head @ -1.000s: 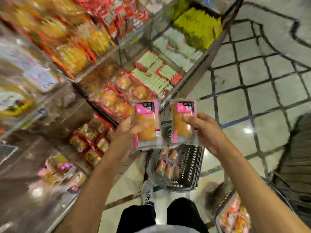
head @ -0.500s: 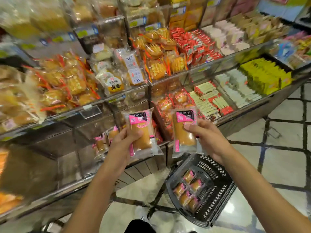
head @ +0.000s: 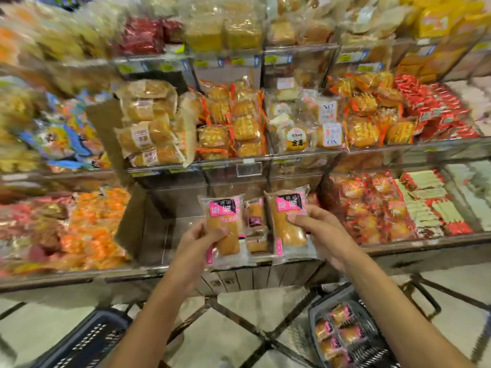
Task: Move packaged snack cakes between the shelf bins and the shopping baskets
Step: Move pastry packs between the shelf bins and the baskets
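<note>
Down on the tiled floor, two baskets are seen: a dark blue basket point(head: 87, 341) at lower left, contents not visible, and a grey basket point(head: 369, 351) at lower right with a handful of pink-labelled snack cakes point(head: 337, 333) lying inside. Just above those, both bare arms are stretched forward. A wrapped cake point(head: 224, 229) is gripped by the left hand point(head: 198, 244), thumb pressed across the front of the wrapper, pink label at the top. A second matching cake point(head: 288, 221) is pinched by the right hand point(head: 321, 229), fingers curled over its right edge. Both packs are held upright, side by side but apart, right in front of a clear shelf bin point(head: 170, 221) on the lowest tier. A few more of the same cakes point(head: 256, 227) are stacked in that bin, visible in the gap between the two held packs. Further back, tiers of bagged breads point(head: 151, 123), orange-wrapped pastries point(head: 233, 120) and red packets point(head: 435, 107) are piled up, mostly blurry.
</note>
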